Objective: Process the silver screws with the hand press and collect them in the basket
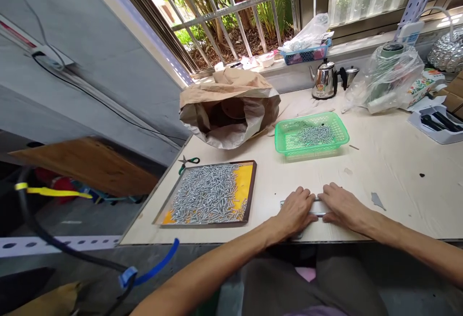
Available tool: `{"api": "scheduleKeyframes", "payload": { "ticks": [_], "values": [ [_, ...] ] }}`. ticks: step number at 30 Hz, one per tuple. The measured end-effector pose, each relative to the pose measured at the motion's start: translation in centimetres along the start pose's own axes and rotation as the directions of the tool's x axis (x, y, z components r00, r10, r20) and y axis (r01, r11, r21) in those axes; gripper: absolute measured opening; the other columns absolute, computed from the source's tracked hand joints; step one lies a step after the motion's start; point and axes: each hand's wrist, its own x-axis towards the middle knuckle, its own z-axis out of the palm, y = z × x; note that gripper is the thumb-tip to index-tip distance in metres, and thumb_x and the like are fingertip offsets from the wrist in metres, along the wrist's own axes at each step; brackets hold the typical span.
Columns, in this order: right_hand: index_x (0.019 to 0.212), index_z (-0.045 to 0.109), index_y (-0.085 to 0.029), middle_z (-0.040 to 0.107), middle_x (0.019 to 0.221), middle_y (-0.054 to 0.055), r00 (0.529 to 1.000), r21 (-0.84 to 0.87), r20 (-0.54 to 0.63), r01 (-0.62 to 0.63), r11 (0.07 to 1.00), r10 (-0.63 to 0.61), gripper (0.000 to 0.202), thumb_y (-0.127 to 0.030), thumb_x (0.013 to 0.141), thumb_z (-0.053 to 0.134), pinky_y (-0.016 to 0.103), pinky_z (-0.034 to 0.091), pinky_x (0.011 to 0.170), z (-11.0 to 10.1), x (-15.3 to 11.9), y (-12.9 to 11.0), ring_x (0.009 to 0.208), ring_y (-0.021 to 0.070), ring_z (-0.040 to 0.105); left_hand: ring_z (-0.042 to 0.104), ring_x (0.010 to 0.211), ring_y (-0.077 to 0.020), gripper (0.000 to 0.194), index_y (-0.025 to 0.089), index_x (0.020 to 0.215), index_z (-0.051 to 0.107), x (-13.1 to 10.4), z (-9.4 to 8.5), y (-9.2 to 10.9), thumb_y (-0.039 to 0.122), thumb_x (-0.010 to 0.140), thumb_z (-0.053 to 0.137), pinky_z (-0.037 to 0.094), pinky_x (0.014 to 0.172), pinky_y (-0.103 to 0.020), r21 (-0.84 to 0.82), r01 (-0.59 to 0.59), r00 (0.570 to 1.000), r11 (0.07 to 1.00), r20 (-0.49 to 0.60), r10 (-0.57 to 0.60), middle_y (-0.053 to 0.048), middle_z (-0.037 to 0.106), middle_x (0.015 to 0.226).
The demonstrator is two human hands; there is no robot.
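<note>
Your left hand (295,212) and right hand (343,205) lie palm-down, side by side, at the near edge of the pale wooden surface (398,171). Both press flat on a thin, clear rectangular plastic piece (319,206); the fingers are extended rather than curled, so neither hand grips it. Only a short strip shows between the hands. It is probably light, fairly stiff and slick, so you would best take hold at its long edges. To your left sits a dark-framed tray with a yellow base (249,185), heaped with small silver metal screws (208,195). Beyond the hands stands a green plastic mesh basket (342,135) holding more such screws. A crumpled brown paper sack (231,106) lies open behind the tray.
</note>
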Motion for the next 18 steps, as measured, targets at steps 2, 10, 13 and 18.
{"api": "scheduleKeyframes", "payload": {
  "ticks": [2, 10, 13, 18],
  "values": [
    [0.081, 0.060, -0.017, 0.060, 0.084, 0.005, 1.000, 0.016, -0.016, 0.027, 1.000, -0.026, 0.012, -0.020, 0.075, 0.070, 0.029, 0.042, 0.067, 0.5, -0.1, 0.0, 0.079, 0.0186, 0.054, 0.051, 0.094, -0.0234, 0.016, 0.016, 0.090, 0.055, 0.2, 0.0, 0.1, 0.031, 0.086, 0.058, 0.044, 0.078, -0.035, -0.012, -0.008, 1.000, 1.000, 0.006, 0.008, -0.007, 0.057, 0.092],
    [0.086, 0.061, -0.017, 0.060, 0.086, 0.005, 0.998, 0.063, -0.048, 0.044, 0.997, -0.041, 0.010, -0.018, 0.077, 0.066, 0.028, 0.041, 0.069, 0.5, -0.1, 0.6, 0.081, 0.0193, 0.054, 0.055, 0.094, -0.0242, 0.019, 0.014, 0.095, 0.057, 0.2, 1.2, 0.1, 0.031, 0.088, 0.054, 0.047, 0.079, -0.036, 0.029, 0.013, 0.997, 0.999, -0.071, -0.011, -0.009, 0.061, 0.094],
    [0.101, 0.061, -0.013, 0.060, 0.093, 0.010, 0.997, 0.059, -0.034, 0.071, 0.996, -0.069, 0.048, -0.037, 0.064, 0.078, 0.033, 0.043, 0.073, 0.2, 0.4, 2.0, 0.085, 0.0243, 0.052, 0.053, 0.107, -0.0252, 0.025, 0.012, 0.108, 0.053, -0.8, 3.1, 0.6, 0.029, 0.090, 0.050, 0.046, 0.089, -0.039, 0.059, 0.025, 0.961, 0.998, -0.276, -0.007, -0.015, 0.057, 0.115],
    [0.102, 0.062, -0.015, 0.062, 0.090, 0.010, 0.994, 0.041, -0.074, 0.089, 0.995, -0.086, 0.023, -0.027, 0.082, 0.060, 0.033, 0.042, 0.071, 1.2, 2.2, 4.3, 0.080, 0.0221, 0.053, 0.050, 0.117, -0.0222, 0.026, 0.012, 0.114, 0.051, -2.5, 6.1, 2.3, 0.014, 0.094, 0.035, 0.041, 0.099, -0.037, 0.145, -0.062, 0.873, 0.987, -0.472, 0.124, -0.013, 0.056, 0.121]
  ]
}}
